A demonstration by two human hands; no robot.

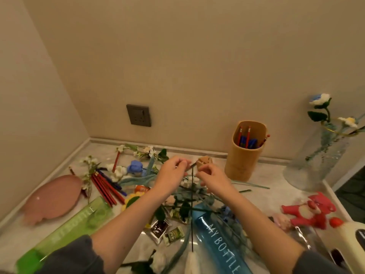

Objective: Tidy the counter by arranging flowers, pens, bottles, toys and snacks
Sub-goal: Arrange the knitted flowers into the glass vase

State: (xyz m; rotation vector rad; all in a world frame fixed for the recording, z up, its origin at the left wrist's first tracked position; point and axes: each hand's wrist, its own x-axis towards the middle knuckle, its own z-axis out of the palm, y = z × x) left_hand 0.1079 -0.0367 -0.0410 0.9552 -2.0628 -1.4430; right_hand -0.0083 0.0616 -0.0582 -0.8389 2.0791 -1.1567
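Observation:
Both hands meet over the middle of the counter. My left hand (173, 172) pinches the top of a thin dark flower stem (192, 214) that hangs straight down. My right hand (212, 177) pinches the same flower just under its tan head (205, 160). Loose flowers (136, 167) and red pencils (104, 187) lie to the left. Snack packets (160, 228) lie under my forearms. A green bottle (65, 232) and a blue bottle (217, 240) lie on their sides. A red bear toy (312, 211) lies at the right.
A bamboo pen holder (245, 155) with several pens stands at the back. At the right corner is a glass vase (320, 157) holding crochet flowers. A pink plate (53, 196) sits at the left, and a white bottle (353, 234) is at the lower right. A wall socket (139, 115) is behind.

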